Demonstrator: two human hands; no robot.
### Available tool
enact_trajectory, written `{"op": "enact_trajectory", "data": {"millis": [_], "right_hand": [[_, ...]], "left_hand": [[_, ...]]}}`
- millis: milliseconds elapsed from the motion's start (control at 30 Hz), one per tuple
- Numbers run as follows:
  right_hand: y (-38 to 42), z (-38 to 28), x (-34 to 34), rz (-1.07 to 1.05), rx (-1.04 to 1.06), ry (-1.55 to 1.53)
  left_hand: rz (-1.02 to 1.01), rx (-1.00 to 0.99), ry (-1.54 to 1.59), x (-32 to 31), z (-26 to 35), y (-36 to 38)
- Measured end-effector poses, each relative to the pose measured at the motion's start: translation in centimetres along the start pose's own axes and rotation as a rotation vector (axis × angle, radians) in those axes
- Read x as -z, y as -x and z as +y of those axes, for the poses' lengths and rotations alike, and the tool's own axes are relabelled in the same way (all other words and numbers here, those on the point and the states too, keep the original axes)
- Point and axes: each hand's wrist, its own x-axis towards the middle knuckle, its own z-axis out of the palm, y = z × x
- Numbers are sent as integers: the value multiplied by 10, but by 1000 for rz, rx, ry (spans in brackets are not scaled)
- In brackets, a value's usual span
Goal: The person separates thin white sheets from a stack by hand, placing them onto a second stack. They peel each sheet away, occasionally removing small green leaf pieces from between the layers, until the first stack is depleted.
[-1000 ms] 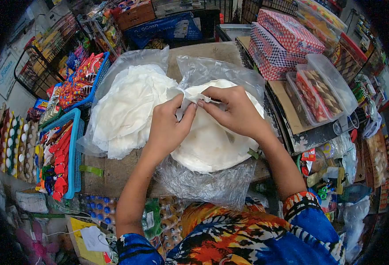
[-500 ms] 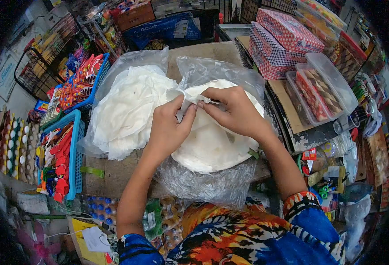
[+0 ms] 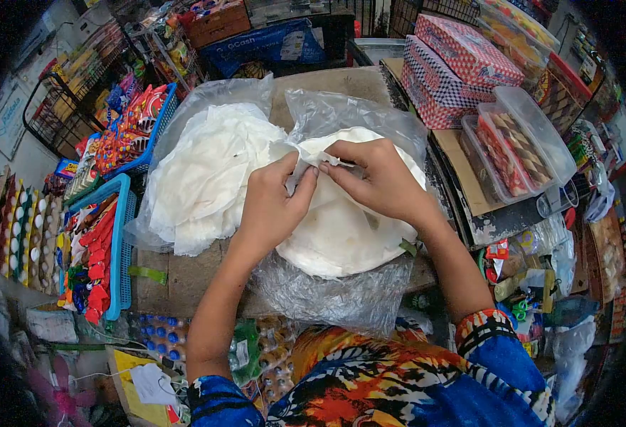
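Note:
A round stack of thin white spring roll wrappers [image 3: 345,245] lies on clear plastic in front of me. Over its far part, both hands pinch the lifted edge of a wrapper between thumb and fingers. My left hand [image 3: 274,203] grips it at the left, beside a looser, ruffled pile of separated wrappers [image 3: 203,181]. Close by on the right, my right hand [image 3: 380,178] holds the same edge, thumb and index finger pressed together. The fingertips almost meet. Part of the stack is hidden beneath my hands.
Plastic sheets [image 3: 334,299] spread under the wrappers on a worn board [image 3: 185,277]. Blue baskets [image 3: 124,249] of packaged snacks and egg trays [image 3: 32,235] stand at left. At right are checkered boxes [image 3: 462,60] and a plastic container [image 3: 494,160] of wafer sticks. Bottles [image 3: 163,334] sit below the near edge.

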Motion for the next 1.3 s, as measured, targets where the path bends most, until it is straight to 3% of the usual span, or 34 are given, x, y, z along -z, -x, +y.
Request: {"op": "enact_trajectory", "data": {"millis": [1300], "right_hand": [[2, 2, -4, -42, -24, 38]], "left_hand": [[-21, -42, -93, -1, -4, 1]]}}
